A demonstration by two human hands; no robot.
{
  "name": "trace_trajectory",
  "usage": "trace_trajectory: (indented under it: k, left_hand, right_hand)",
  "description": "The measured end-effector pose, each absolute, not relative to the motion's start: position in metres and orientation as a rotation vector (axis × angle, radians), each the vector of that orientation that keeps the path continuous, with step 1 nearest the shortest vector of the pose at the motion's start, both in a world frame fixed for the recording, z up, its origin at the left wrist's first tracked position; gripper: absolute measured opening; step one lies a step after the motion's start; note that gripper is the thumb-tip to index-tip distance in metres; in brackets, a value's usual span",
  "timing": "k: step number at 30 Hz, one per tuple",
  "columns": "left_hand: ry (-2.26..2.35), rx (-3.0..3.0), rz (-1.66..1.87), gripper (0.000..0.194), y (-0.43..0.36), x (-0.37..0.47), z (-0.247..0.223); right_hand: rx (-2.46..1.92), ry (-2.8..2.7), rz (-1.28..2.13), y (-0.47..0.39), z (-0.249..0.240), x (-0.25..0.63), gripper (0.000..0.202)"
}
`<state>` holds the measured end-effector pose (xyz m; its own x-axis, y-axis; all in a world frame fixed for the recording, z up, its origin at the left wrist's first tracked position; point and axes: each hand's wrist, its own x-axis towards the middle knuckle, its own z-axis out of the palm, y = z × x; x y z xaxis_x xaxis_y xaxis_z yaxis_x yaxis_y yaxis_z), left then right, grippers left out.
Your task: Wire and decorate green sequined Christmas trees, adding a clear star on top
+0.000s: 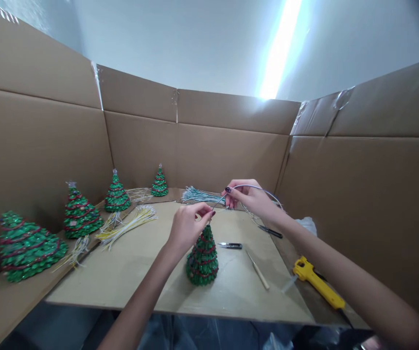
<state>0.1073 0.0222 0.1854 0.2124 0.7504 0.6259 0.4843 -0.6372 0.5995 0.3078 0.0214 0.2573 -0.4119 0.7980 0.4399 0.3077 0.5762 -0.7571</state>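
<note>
A small green Christmas tree with red garland stands upright near the front middle of the board. Right above its tip, my left hand is closed in a pinch; a thin wire runs from those fingertips toward the other hand. My right hand, higher and to the right, pinches a pale wire that arcs back over the wrist. Behind the hands lies a bundle of blue-white wires. Thread snips and a wooden-handled awl lie right of the tree.
Several decorated trees line the left side and back. A bundle of yellow-white wires lies before them. To the right are a yellow glue gun and dark-handled snips. Cardboard walls enclose the work board.
</note>
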Motion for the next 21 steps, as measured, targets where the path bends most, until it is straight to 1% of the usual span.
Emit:
trace_trajectory:
  k: [4,7,16,21]
  left_hand:
    - [1.207,2.204,1.388,0.017,0.025,0.103,0.184]
    - [1.212,2.215,1.355,0.017,0.027,0.101,0.182]
    - [1.192,2.326,1.208,0.015,0.03,0.098,0.175]
    - [1.186,2.335,1.164,0.013,0.03,0.097,0.171]
  right_hand:
    - [-0.884,-2.037,0.676,0.023,0.267,0.295,0.026]
    - [-0.885,-2.071,0.658,0.025,0.271,0.289,0.024]
    - [-0.931,-2.168,0.554,0.025,0.269,0.29,0.023]
    - [-0.952,-2.285,0.478,0.029,0.26,0.287,0.026]
